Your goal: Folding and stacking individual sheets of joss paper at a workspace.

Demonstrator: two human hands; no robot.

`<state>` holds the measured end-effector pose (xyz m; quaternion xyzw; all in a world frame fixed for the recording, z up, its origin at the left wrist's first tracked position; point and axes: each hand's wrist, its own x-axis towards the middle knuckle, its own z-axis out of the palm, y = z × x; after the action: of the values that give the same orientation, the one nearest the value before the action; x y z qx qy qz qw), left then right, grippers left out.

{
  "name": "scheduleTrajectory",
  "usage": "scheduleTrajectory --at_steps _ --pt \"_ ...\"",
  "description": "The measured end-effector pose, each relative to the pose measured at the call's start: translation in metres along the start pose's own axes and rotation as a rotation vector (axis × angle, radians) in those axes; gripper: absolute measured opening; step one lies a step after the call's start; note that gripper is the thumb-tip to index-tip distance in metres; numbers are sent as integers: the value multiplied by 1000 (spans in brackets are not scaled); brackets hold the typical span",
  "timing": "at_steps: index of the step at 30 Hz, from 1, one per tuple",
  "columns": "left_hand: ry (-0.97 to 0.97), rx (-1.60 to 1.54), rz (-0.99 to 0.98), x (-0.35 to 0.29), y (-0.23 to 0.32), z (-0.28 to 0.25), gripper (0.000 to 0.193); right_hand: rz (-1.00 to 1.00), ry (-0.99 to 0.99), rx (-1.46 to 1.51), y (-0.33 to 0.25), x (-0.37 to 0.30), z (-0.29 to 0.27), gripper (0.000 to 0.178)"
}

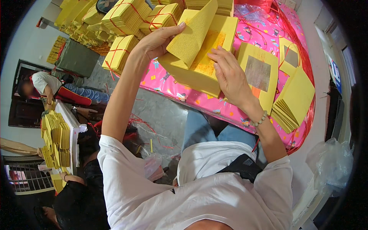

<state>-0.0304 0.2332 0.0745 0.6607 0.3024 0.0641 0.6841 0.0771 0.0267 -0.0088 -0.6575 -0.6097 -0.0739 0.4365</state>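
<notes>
A thick block of yellow paper [191, 78] lies on the table in front of me, with orange-red marks across its top. My left hand [158, 41] pinches a lifted, ribbed yellow paper sheet [190, 37] at its left edge, thumb on top and the other fingers partly hidden behind it. The sheet is folded back at a slant over the block. My right hand [230, 76] rests on the block's right near corner, fingers stretched out over the marked surface, holding nothing.
Right of the block lie a yellow sheet with a grey square [257, 73] and a fanned paper stack [294, 100] on the pink tablecloth [174, 92]. Red strings [309, 82] run along the right edge. Tied yellow bundles [120, 51] stand left; two people work at a white table [73, 126].
</notes>
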Motion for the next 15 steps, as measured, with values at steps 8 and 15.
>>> scheduleTrajectory --at_steps 8,15 --pt "49 -31 -16 -5 -2 4 51 50 -2 52 0 -2 0 23" --pt "36 -90 28 -4 -6 2 52 66 -28 142 4 -2 -2 31"
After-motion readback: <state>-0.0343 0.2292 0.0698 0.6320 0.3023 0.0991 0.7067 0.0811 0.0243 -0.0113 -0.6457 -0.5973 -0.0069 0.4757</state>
